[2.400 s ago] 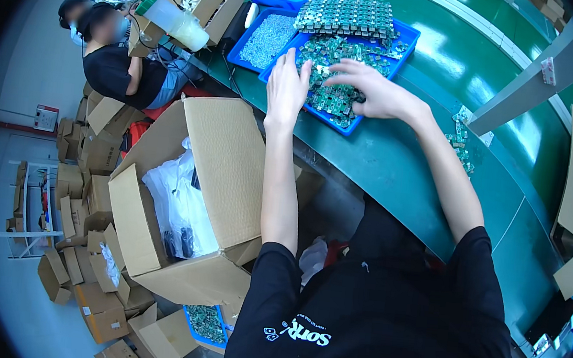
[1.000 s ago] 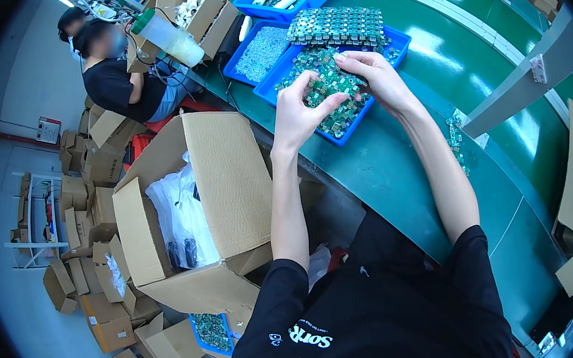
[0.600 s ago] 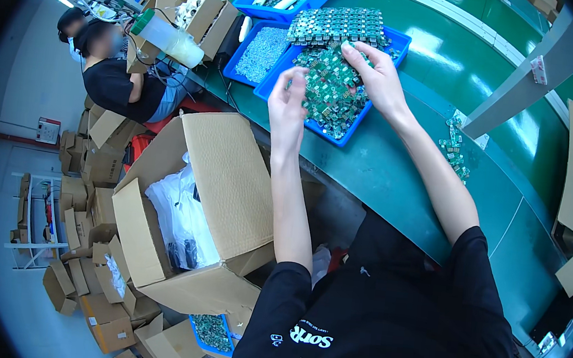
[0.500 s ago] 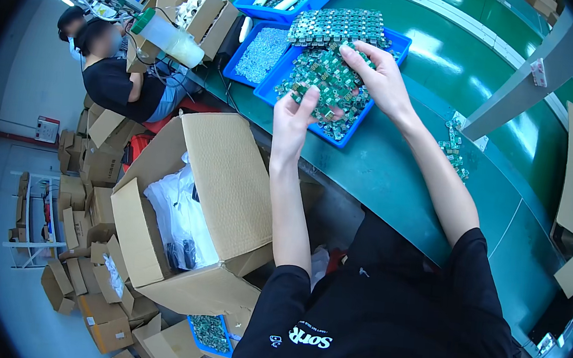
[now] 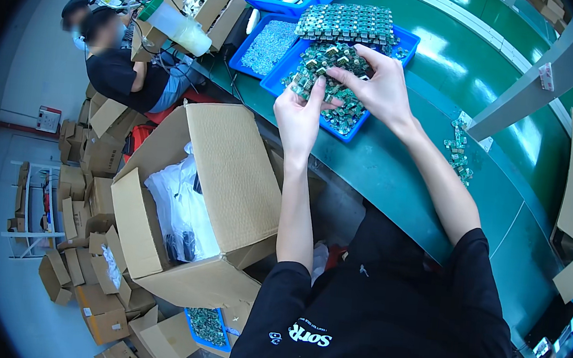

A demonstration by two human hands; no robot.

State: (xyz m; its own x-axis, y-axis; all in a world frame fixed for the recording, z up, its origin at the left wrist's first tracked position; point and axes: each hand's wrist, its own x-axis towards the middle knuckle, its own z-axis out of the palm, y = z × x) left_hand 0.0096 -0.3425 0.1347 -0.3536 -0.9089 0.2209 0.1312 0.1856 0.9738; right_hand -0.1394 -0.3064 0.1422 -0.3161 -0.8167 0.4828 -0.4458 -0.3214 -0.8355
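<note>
Over a blue tray (image 5: 409, 51), both hands hold a panel of small green circuit boards (image 5: 327, 60). My left hand (image 5: 298, 119) is closed on its near left edge, thumb on top and fingers partly hidden beneath. My right hand (image 5: 382, 90) pinches the right side, its thumb pressed towards the left thumb. Many loose small circuit boards (image 5: 342, 119) fill the tray under the hands. At the tray's far end lies a stack of uncut board panels (image 5: 346, 23).
Left of the tray stands another blue tray of tiny pale parts (image 5: 269, 45). Loose boards (image 5: 459, 153) lie on the green bench (image 5: 416, 191) at right, near a grey post (image 5: 526, 85). A large open carton (image 5: 231, 180) stands at my left. Another person (image 5: 121, 70) sits far left.
My right hand has moved left and down, bringing its thumb close to the left thumb. The panel now shows more plainly between the hands. The whole view has shifted slightly.
</note>
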